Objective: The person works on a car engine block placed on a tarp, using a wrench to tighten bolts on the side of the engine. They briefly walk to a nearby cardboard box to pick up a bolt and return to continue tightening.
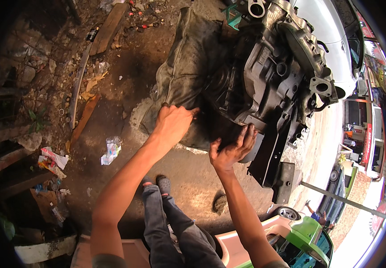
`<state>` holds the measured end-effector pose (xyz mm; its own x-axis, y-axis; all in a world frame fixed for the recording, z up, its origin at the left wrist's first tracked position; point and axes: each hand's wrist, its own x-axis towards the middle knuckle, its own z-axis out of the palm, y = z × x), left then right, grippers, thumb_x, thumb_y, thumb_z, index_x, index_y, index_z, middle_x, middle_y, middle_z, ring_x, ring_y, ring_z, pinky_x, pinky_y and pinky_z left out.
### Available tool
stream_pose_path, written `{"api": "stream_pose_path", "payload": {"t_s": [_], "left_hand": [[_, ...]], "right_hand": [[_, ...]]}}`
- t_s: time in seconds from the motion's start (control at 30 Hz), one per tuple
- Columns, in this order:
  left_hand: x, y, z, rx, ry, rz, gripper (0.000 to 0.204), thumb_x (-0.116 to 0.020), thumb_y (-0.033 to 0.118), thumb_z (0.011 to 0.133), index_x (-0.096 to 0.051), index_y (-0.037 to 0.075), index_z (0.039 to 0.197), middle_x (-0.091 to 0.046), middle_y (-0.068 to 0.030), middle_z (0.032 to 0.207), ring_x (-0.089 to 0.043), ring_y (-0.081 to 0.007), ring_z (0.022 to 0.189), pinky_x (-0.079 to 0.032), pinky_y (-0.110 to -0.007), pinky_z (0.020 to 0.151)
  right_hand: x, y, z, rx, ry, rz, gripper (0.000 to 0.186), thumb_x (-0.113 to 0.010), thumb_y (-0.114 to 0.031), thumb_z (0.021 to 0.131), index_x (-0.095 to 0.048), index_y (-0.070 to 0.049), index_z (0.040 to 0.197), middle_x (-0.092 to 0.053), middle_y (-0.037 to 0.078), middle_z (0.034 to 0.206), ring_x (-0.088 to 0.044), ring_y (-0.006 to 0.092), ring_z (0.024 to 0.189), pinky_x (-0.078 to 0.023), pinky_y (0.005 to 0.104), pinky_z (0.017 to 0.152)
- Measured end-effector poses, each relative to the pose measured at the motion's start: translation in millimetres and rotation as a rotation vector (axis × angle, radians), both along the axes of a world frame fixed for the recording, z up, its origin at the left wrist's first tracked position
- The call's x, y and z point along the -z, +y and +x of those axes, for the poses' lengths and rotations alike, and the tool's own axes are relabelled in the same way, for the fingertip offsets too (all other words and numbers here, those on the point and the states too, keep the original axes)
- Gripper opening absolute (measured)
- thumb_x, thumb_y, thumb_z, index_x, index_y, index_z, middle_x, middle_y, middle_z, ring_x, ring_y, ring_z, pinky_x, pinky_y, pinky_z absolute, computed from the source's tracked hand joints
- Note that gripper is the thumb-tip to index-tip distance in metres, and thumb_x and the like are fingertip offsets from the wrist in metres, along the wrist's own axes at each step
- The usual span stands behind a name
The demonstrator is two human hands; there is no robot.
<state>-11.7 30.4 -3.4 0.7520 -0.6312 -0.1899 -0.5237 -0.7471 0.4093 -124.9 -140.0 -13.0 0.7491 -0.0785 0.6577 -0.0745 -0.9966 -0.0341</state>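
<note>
A large, grimy engine (275,73) with dark metal covers and pipe flanges fills the upper right. It rests against a dirty grey-brown padded cloth (186,58) with a seam along it. Over the cloth's near part, my left hand (174,123) is closed, knuckles up, beside the engine's dark lower side. Whatever its fingers hold, if anything, is hidden. My right hand (235,147) lies with fingers stretched out against the engine's near end, next to a flat metal plate (254,123). Its fingertips are blackened with grease.
Wooden planks (108,29), rubble and litter lie on the dirt ground at left. A crumpled plastic wrapper (111,151) is near my left forearm. A metal bracket (283,183) juts from the engine's near end. A white car (331,35) and a green-and-pink vehicle (302,236) stand nearby.
</note>
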Motion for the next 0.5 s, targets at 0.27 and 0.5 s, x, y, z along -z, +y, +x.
{"api": "stream_pose_path", "payload": {"t_s": [0.27, 0.5], "left_hand": [[16.2, 19.5, 23.4, -0.022, -0.173, -0.314, 0.037, -0.055, 0.004, 0.086, -0.061, 0.000, 0.123, -0.059, -0.0198, 0.118, -0.054, -0.0323, 0.116, -0.044, -0.042, 0.103], [51.0, -2.3, 20.0, -0.023, -0.028, -0.531, 0.042, -0.060, -0.002, 0.082, -0.058, -0.003, 0.124, -0.049, -0.0221, 0.135, -0.042, -0.0347, 0.133, -0.043, -0.041, 0.107]], "right_hand": [[2.3, -1.2, -1.6, -0.006, 0.000, -0.005, 0.079, -0.057, -0.028, 0.075, -0.034, -0.001, 0.145, -0.037, 0.023, 0.146, -0.031, 0.0408, 0.138, -0.021, 0.0534, 0.115], [-0.2, -0.4, -0.9, -0.013, 0.010, -0.020, 0.079, -0.057, -0.029, 0.076, -0.031, 0.000, 0.146, -0.036, 0.024, 0.146, -0.031, 0.0416, 0.138, -0.021, 0.0537, 0.115]]}}
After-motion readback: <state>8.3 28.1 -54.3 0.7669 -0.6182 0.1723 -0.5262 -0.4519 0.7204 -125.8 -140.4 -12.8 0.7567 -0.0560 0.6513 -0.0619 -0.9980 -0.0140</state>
